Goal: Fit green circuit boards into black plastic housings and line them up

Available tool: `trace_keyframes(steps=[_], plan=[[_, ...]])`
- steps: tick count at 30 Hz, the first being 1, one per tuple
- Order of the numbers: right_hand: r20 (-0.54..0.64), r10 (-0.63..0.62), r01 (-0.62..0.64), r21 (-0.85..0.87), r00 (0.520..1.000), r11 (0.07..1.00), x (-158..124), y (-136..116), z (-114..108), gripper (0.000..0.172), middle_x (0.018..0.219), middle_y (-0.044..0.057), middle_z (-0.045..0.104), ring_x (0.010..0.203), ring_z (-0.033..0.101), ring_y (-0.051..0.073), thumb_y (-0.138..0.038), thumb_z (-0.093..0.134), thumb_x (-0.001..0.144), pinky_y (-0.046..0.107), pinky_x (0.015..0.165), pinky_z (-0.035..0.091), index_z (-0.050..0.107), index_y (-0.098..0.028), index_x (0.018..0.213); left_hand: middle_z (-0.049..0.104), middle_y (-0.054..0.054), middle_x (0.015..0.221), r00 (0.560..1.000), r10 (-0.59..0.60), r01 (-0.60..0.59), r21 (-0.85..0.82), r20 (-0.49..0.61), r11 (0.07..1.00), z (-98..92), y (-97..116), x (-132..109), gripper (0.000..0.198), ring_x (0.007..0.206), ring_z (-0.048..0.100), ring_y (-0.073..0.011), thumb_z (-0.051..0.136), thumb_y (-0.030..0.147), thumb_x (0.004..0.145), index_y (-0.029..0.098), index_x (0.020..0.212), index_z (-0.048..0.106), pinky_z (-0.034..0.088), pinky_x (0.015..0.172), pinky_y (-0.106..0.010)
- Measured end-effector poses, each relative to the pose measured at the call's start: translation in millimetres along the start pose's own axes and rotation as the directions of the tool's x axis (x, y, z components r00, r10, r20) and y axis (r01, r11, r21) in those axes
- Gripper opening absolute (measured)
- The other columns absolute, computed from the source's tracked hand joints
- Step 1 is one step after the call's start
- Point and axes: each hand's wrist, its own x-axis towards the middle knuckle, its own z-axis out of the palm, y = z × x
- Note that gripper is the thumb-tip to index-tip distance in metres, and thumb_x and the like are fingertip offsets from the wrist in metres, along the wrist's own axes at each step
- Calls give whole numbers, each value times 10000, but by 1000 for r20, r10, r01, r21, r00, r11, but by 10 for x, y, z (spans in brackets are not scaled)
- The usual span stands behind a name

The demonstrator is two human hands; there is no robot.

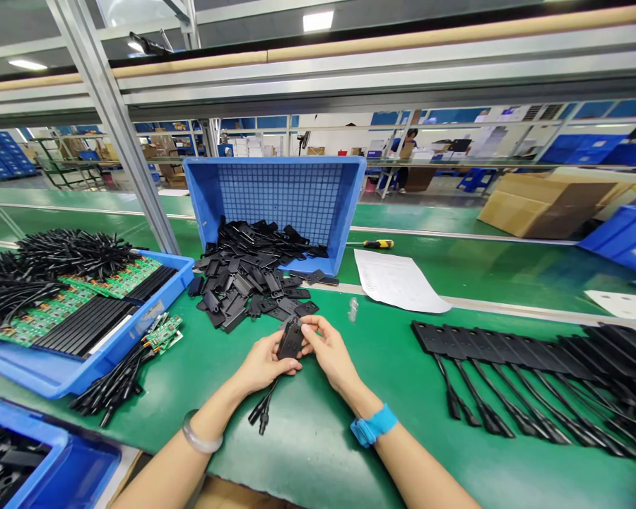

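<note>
Currently, the left hand [265, 362] and right hand [328, 352] grip a black plastic housing [290, 341] above the green bench mat [307, 452], and a slackened pinch could let its hanging forked cable [263, 408] drag it onto the mat.

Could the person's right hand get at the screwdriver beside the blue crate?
Probably yes, with a long stretch: the right hand has only a flat paper sheet and a low metal rail between it and the yellow-handled screwdriver.
</note>
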Motion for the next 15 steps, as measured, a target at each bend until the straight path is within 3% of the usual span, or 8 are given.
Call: trace_keyframes(steps=[4,8,12,15], plan=[[56,91,-92,22,994,996,11,9,-12,506,670,-9,558,528,529,109,-552,672,702,217,484,434,603,-147,997,605,-134,1074,1000,1,-1,7,27,1000,-8,2,-13,681,782,653,-185,760,340,682,146,1269,473,525,658,-266],[156,155,-157,5,976,988,21,2,-26,505,632,3,559,500,461,87,-611,634,713,202,472,369,638,-123,845,612,-137,1041,998,-30,29,21,53,999,-21,8,-43,774,817,656,-211,751,355,695,157,1350,389,532,652,-279],[131,115,-104,-92,985,990,37,20,-30,505,559,-36,464,470,382,79,-636,619,707,202,458,311,605,-133,740,643,-101,882,996,-45,43,18,82,999,4,7,-64,744,738,669,-213,724,391,726,155,1344,383,540,619,-290],[72,45,-24,-267,996,964,18,49,9,507,575,-16,468,491,411,118,-619,464,811,234,472,353,618,-137,800,644,-82,830,999,-38,38,-7,31,999,47,-19,-46,745,665,665,-196,730,391,722,143,1336,388,534,588,-279]])
